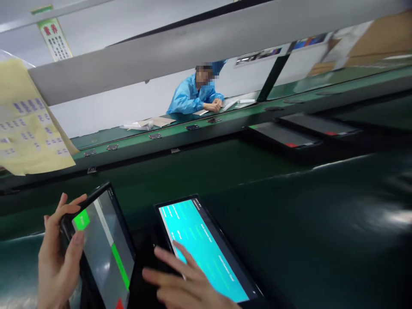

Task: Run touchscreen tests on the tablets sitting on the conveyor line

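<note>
Now we have 2 tablets at the near edge of the dark green table (322, 223), side by side. Our left hand (59, 257) grips the left tablet (103, 249) by its far-left corner, thumb lying on the glass beside a green square, the other fingers curled behind the rim; this tablet is tilted up off the table, and its screen shows grey with green and red patches. Our right hand (183, 283) lies spread, fingers loosely apart, pinching nothing, with the index fingertip touching the cyan screen of the right tablet (206, 251).

That right tablet lies flat, its long axis running from the near-right toward the far-left, so its near end sits directly under our right hand and its far end points away toward the conveyor (206, 124). The right hand is plainly nearer to it; the left is occupied and just beside it.

Farther off, more dark tablets (283, 135) rest toward the far-right edge, a yellow label sheet (28, 124) hangs at the left, and a co-worker in a blue coat (193, 96) sits beyond the conveyor.
</note>
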Demonstrator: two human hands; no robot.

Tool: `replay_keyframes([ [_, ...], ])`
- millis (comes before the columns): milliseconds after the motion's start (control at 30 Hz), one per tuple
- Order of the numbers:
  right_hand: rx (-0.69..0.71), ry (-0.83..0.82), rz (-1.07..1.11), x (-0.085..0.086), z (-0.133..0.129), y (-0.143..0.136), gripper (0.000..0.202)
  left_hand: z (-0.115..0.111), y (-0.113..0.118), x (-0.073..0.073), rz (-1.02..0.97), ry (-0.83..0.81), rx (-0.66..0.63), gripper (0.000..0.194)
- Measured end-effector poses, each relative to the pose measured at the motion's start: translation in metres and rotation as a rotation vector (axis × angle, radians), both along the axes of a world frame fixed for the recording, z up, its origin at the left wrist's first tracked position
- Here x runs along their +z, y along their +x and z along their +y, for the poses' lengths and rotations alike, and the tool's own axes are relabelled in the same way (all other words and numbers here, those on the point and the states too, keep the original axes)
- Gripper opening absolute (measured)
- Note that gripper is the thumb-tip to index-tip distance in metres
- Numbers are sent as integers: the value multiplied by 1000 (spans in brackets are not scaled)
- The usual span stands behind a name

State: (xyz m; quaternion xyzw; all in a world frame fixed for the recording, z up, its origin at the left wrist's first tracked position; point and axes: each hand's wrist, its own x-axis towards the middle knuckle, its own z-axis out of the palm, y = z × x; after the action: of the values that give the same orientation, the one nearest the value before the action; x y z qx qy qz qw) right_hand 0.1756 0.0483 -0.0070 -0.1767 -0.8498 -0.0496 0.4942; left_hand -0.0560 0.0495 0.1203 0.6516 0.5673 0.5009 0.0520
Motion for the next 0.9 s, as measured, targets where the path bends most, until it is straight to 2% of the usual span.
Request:
replay_keyframes([
  [100, -198, -82, 88, 9, 23, 25, 19, 3, 2, -1, -99, 40, 30, 20],
  [233, -452, -170, 171, 0, 49, 44, 19, 6, 10, -2, -218, 100, 36, 19],
  [367, -501, -231, 145, -13, 62, 51, 29, 13, 11, -1, -503, 2, -7, 18],
  [467, -515, -266, 129, -22, 69, 55, 32, 25, 1, 1, -669, -25, -12, 15],
  [533, -526, -293, 129, -27, 73, 59, 31, 35, -9, 0, -770, -55, 52, 14],
  [600, -532, -324, 129, -32, 77, 63, 31, 48, -18, -6, -856, -198, 124, 21],
  [667, -537, -356, 122, -35, 80, 66, 31, 61, -25, -19, -843, -407, 133, 31],
  [767, -545, -383, 110, -38, 82, 68, 31, 81, -32, -42, -648, -677, 5, 35],
  [833, -542, -386, 107, -39, 83, 68, 31, 89, -40, -53, -491, -773, -46, 37],
  [900, -537, -389, 108, -41, 83, 69, 30, 93, -50, -56, -360, -827, -54, 44],
])
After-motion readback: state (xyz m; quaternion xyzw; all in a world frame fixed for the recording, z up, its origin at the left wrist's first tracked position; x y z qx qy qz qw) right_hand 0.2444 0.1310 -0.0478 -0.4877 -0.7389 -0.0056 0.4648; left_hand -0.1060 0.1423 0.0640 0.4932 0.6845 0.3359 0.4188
